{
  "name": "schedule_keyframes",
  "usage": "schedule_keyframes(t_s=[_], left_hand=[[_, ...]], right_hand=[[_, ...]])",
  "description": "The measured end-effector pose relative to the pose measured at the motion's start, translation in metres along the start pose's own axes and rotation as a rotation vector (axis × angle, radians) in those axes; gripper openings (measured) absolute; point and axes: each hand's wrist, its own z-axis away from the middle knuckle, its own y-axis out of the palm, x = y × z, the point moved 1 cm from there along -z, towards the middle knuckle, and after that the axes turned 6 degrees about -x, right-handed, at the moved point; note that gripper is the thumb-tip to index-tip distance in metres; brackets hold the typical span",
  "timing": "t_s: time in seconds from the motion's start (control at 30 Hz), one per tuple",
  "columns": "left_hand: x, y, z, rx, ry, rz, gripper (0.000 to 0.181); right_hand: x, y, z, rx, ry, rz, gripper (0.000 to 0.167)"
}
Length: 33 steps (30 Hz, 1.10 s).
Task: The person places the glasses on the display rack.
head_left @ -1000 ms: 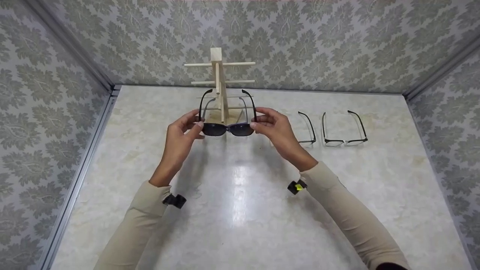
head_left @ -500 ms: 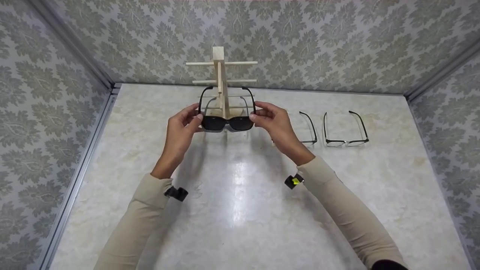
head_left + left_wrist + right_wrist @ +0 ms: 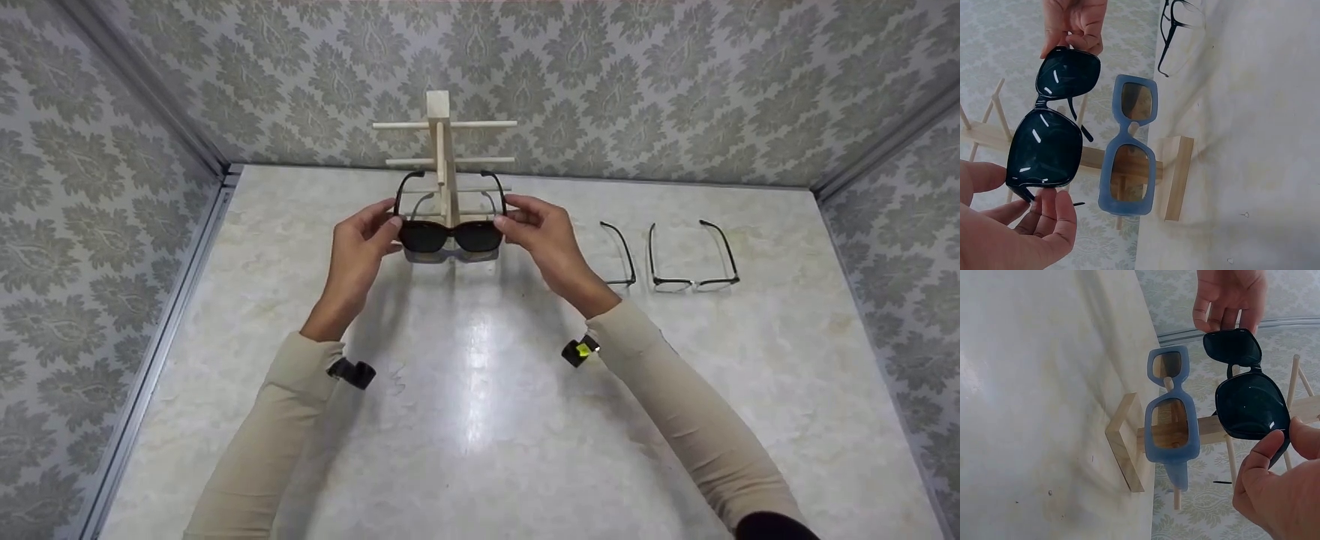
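Patterned wall (image 3: pixel 525 75) behind pale worktop (image 3: pixel 480 487). Left hand (image 3: pixel 356 251) and right hand (image 3: pixel 549 241) each pinch one end of sunglasses (image 3: pixel 426 238), level between their fingers (image 3: pixel 1065 219); blue pair (image 3: pixel 1125 133) on rack (image 3: pixel 450 199), below the fingers; clear glasses (image 3: pixel 715 283) well right of them

Left grip (image 3: pixel 355 255) and right grip (image 3: pixel 551 244) hold black sunglasses (image 3: pixel 424 238) before a wooden rack (image 3: pixel 441 150)

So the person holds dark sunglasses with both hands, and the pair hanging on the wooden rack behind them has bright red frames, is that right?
Not quite: the pair on the rack, the tinted glasses, has light blue frames, not red, as the left wrist view shows. The left hand and right hand do hold the dark sunglasses.
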Motion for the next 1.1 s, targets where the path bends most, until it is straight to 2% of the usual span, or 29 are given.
schedule_keyframes(t_s=[0.2, 0.43, 0.77, 0.93, 1.1], left_hand=[[0.005, -0.001, -0.004, -0.001, -0.022, 0.007, 0.045], [0.008, 0.001, -0.010, 0.000, -0.020, 0.012, 0.044], [0.007, 0.002, -0.011, 0.006, -0.031, 0.013, 0.047], [0.010, 0.001, -0.008, 0.001, -0.012, -0.015, 0.052], [0.016, -0.005, 0.000, -0.026, 0.001, -0.052, 0.055]], right_hand=[[-0.004, 0.003, -0.005, -0.001, 0.013, -0.022, 0.049], [-0.008, 0.002, -0.008, -0.005, 0.035, -0.025, 0.049], [-0.009, 0.002, -0.011, -0.015, 0.036, -0.037, 0.049], [-0.012, -0.003, -0.010, -0.013, 0.028, -0.034, 0.048], [-0.017, -0.018, -0.005, -0.043, -0.001, -0.002, 0.045]])
